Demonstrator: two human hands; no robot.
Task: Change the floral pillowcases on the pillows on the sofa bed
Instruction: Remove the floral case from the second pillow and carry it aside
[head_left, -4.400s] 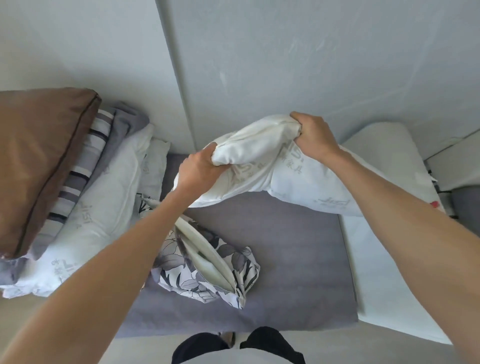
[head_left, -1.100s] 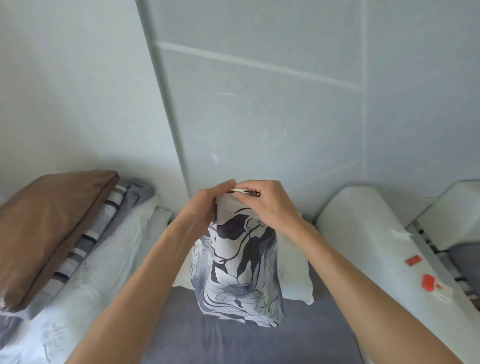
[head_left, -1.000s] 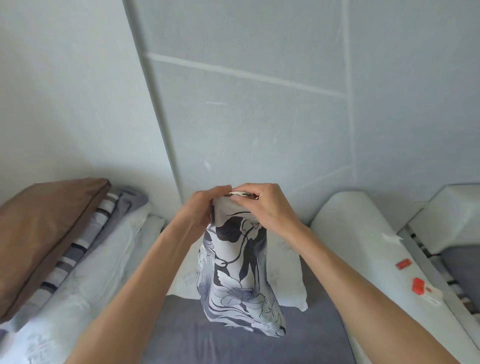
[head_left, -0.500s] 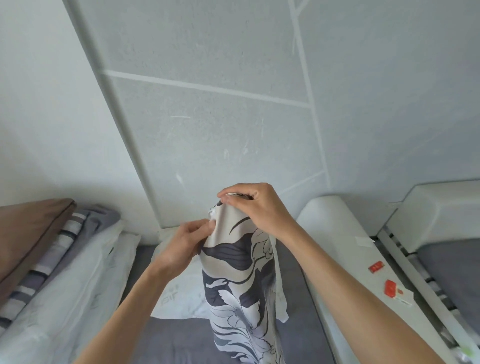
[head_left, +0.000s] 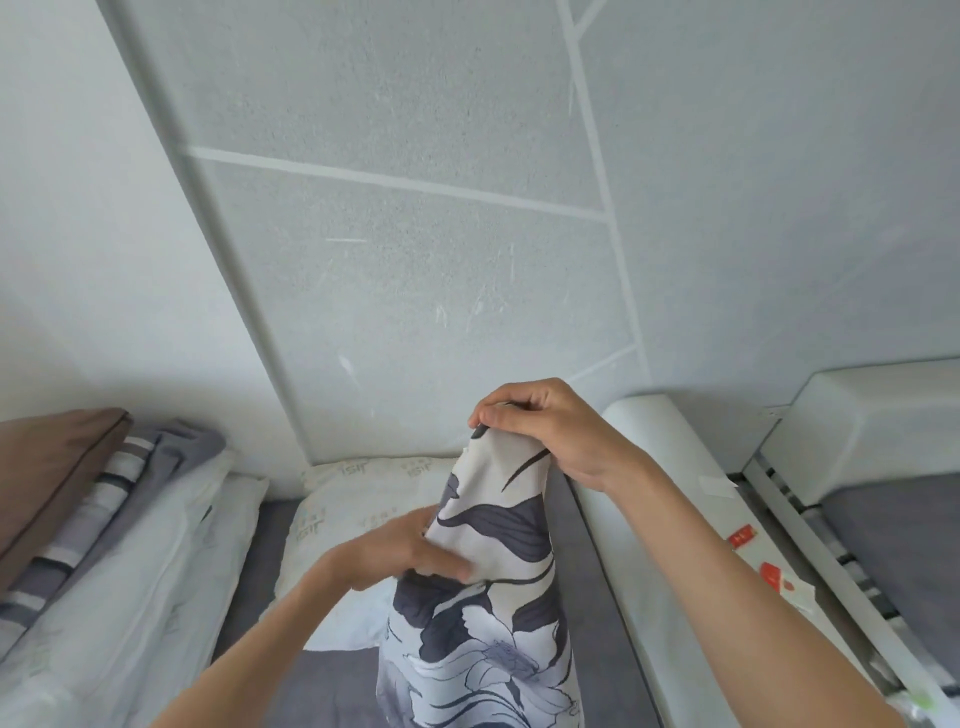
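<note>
Right hand (head_left: 561, 431) pinches floral pillowcase (head_left: 488, 597) top at 12 o'clock; left hand (head_left: 400, 551) fingers grip its edge lower down — advise sliding along the hem to find the opening.

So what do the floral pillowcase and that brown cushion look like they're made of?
Floral pillowcase: thin woven cloth, probably cotton or a blend; it hangs limp in soft folds, matte printed surface. Brown cushion: smooth fabric with a slight sheen and dark piped edge; fibre can't be told.

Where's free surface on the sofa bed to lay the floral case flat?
Bare grey mattress between the bare white pillow and the near edge, left of the hanging floral pillowcase. The left side is crowded with the pillow stack; red items sit on the right armrest.
</note>
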